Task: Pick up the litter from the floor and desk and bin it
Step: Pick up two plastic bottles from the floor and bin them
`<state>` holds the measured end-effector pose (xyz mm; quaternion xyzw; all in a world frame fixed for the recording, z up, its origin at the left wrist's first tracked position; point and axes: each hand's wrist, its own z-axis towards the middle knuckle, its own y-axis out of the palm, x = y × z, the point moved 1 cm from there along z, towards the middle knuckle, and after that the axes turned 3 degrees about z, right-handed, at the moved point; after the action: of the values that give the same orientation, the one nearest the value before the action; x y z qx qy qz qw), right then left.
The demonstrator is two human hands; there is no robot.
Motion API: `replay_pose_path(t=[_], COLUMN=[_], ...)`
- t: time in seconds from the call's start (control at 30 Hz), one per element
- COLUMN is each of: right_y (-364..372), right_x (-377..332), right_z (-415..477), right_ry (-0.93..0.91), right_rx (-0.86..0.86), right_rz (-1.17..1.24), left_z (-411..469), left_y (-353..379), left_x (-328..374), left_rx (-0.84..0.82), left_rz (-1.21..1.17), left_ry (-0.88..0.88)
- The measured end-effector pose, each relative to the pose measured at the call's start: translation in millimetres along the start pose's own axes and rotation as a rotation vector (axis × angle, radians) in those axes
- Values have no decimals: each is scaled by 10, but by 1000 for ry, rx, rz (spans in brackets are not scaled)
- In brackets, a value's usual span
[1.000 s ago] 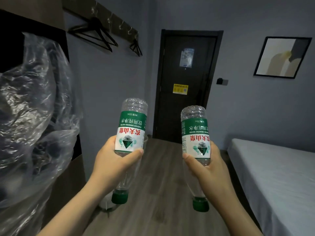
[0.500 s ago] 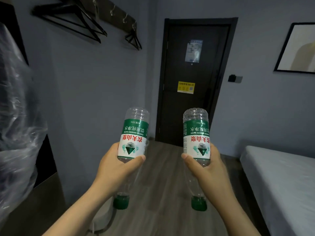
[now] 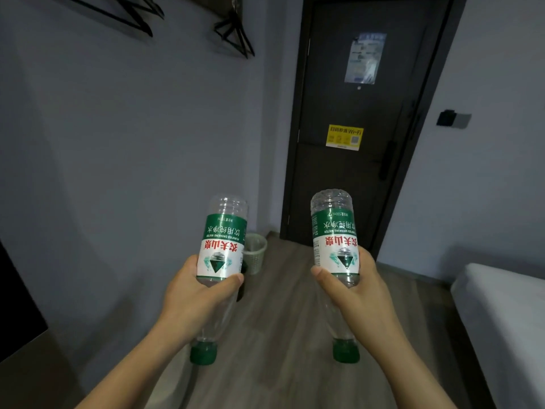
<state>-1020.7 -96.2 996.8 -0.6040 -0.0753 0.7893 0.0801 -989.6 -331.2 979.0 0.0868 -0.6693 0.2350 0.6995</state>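
We see two clear plastic water bottles with green screw caps and green, white and red labels (label text reads upside down). Both look empty.

The left-hand bottle (image 3: pixel 221 249) sits centre-left of the frame. The left hand (image 3: pixel 193 296) grips it at mid-body, with the thumb across the lower label edge and the fingers curled behind it.

The right-hand bottle (image 3: pixel 336 240) sits centre-right. The right hand (image 3: pixel 358 293) grips it the same way, thumb in front and fingers wrapped round the back.

Both bottles are inverted, caps toward the bottom of the frame and bases up. Their long axes are near vertical, and the two bases lean slightly toward each other.

A pale mesh plastic wastebasket (image 3: pixel 256 252) stands on the wood-look floor (image 3: pixel 283 335), mid-frame just right of the left-hand bottle and beside the dark door (image 3: pixel 354 178).
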Motion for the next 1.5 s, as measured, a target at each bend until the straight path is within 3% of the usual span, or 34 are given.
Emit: replay_pose_path(t=[0.63, 1.1, 1.5], right_y=[992, 1250, 2206], right_x=[1237, 2239, 2946], right_z=[3056, 5608, 7124], right_ry=[170, 178, 331], right_rx=[-28, -242, -346], right_rz=[-87, -14, -59], left_z=[3184, 5248, 6885], left_y=[707, 1783, 1923], left_x=[-684, -911, -1581], left_rx=[16, 146, 175], left_rz=[44, 212, 175], left_ry=[-168, -252, -369])
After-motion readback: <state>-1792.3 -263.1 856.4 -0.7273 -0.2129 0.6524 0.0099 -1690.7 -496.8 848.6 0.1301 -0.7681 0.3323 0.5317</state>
